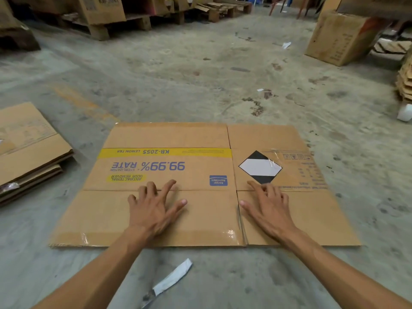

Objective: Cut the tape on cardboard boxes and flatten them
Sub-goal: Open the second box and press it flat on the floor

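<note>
Both hands lie spread and palm-down on the flattened brown cardboard box [200, 186] with blue print and a yellow band, which rests flat on the grey concrete floor [200, 74] directly in front of the person. Off to the far left sits a low stack of flattened brown cartons [29, 150], well apart from the working piece. Moving right, the left hand [153, 208] presses with fingers fanned across the crease between a near flap and the printed panel, grasping nothing. Below it, on the bare floor near the box's near edge, lies a knife with a paper-wrapped blade [169, 279], untouched. Further right, the right hand [267, 208] is likewise empty and flat, on the panel under the black-and-white diamond label [260, 167]. Judging from this, cutting is finished for this box and the flattening step is in hand; the next move likely calls for lifting the sheet leftward onto the stack, then fetching another box, perhaps the upright brown carton [338, 39] far right.
</note>
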`<control>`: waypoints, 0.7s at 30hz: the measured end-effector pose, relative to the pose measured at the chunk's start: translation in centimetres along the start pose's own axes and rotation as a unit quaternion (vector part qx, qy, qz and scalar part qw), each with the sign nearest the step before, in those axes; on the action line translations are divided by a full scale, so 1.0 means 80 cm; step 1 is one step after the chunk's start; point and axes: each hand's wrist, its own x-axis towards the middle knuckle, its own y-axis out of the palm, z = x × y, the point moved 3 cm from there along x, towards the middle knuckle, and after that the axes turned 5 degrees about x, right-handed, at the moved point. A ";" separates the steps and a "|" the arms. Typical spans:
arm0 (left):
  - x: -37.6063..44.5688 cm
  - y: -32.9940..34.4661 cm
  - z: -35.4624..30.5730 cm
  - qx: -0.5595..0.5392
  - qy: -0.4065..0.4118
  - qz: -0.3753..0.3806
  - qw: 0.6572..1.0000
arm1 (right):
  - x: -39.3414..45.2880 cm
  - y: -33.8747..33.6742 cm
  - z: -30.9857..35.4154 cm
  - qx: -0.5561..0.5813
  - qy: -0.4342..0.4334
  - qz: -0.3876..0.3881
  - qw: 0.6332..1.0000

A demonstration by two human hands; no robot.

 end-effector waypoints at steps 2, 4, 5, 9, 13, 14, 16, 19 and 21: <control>0.005 0.016 -0.013 -0.008 0.008 0.027 1.000 | 0.013 0.013 0.005 -0.034 0.021 0.010 0.999; 0.001 0.033 -0.017 -0.021 0.017 0.010 1.000 | 0.016 0.029 0.005 -0.064 0.023 0.034 0.997; -0.001 0.038 -0.015 -0.029 0.017 -0.001 0.999 | 0.016 0.034 0.004 -0.066 0.023 0.039 0.997; 0.003 0.037 -0.014 -0.031 0.021 0.007 0.999 | 0.020 0.032 0.006 -0.073 0.023 0.063 0.995; 0.029 0.014 -0.023 -0.009 0.015 -0.001 1.000 | 0.042 0.020 0.008 -0.049 0.028 0.069 0.996; 0.044 0.006 -0.028 -0.004 0.019 -0.009 1.000 | 0.054 0.014 0.008 -0.034 0.024 0.045 0.998; 0.077 -0.004 -0.042 0.008 0.033 0.003 0.999 | 0.083 0.007 0.009 0.000 0.021 0.011 1.000; 0.114 0.007 -0.064 -0.031 0.059 0.046 0.997 | 0.126 0.014 0.015 0.013 0.017 0.036 0.999; 0.120 0.020 -0.070 -0.052 0.058 0.035 0.996 | 0.142 0.027 0.016 -0.013 0.009 0.069 0.998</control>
